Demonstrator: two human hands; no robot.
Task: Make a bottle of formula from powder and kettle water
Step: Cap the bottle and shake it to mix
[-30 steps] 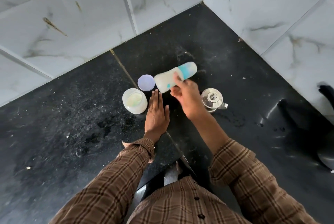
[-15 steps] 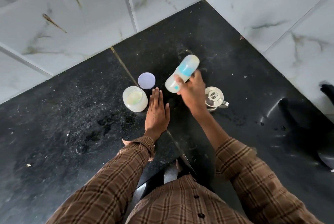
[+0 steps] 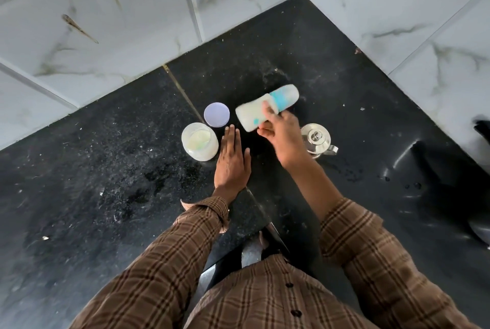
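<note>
No brand, label or readable writing can be made out on any object; only blurred turquoise patches are seen on the bottle [image 3: 266, 111], whose turquoise collar and clear cap are turned toward the back right. The bottle is held above the black counter [image 3: 92, 169], tipped nearly on its side, and is smeared by motion. It is gripped by the right hand [image 3: 285, 136]: the fingers are curled round its milky lower half, with one fingertip laid across the body near the collar. The left hand [image 3: 232, 164] is laid flat on the counter, palm down, its fingers straight and close together, with nothing held. Just to the left of those fingers an open powder jar [image 3: 199, 141] is stood, pale powder being visible inside. A lilac lid [image 3: 216, 114] is laid flat just behind the jar, between it and the bottle. A steel kettle [image 3: 316, 140] is stood just beside the right hand, partly hidden by it. White marble-patterned wall tiles [image 3: 119, 23] are met by the counter at the back and the right. Brown checked sleeves [image 3: 169, 262] are worn on both arms.
</note>
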